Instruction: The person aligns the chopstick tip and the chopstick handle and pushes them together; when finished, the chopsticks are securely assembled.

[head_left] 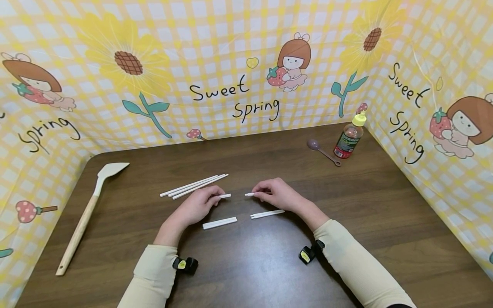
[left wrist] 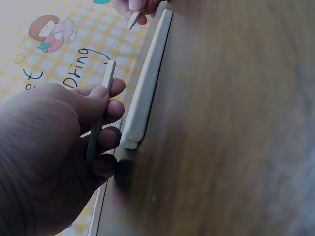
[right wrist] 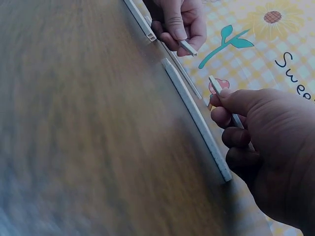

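Observation:
My left hand [head_left: 197, 206] pinches a short white stick [head_left: 226, 196] between thumb and curled fingers, its end pointing right. Opposite it, my right hand [head_left: 280, 194] holds another short white stick [head_left: 250, 194] with a narrower tip pointing left. A gap separates the two ends. The left stick's end looks square and hollow in the right wrist view [right wrist: 189, 48]. On the table below the left hand lies a pair of short white sticks [head_left: 219, 223], side by side. Another short pair with narrow tips [head_left: 267, 214] lies below the right hand.
Several long white sticks [head_left: 194, 187] lie behind the left hand on the brown table [head_left: 254, 265]. A spatula [head_left: 91, 209] with a wooden handle is at far left. At back right are a purple spoon [head_left: 321, 150] and a yellow-capped bottle [head_left: 349, 139]. Patterned cloth [head_left: 215, 51] surrounds the table.

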{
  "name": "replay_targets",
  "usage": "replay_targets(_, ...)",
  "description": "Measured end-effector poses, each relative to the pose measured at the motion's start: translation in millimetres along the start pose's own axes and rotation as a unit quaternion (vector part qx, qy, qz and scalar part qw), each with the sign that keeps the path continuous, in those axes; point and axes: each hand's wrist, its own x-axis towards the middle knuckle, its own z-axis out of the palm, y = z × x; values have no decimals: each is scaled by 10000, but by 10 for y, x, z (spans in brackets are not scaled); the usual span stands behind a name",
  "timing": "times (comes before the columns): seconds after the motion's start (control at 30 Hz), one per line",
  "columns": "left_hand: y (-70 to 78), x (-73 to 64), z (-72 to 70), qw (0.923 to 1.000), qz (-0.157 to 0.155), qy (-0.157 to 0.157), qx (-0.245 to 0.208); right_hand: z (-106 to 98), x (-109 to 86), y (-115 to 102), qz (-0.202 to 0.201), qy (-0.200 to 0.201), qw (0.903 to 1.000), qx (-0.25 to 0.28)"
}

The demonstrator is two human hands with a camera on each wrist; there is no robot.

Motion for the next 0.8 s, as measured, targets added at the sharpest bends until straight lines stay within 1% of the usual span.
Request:
replay_targets(0.33,1,3,25,10000,-16,-54,-52,13,5,-14,-8,-79,10000,18)
replay_targets(0.57,5,8,46,9999,87,-74,10,23,1,-37,-27,-104,9999,78)
replay_targets(0.8,41,27,70,9997,176,-117,-113,15,1,-67,-33,-126,9999,97)
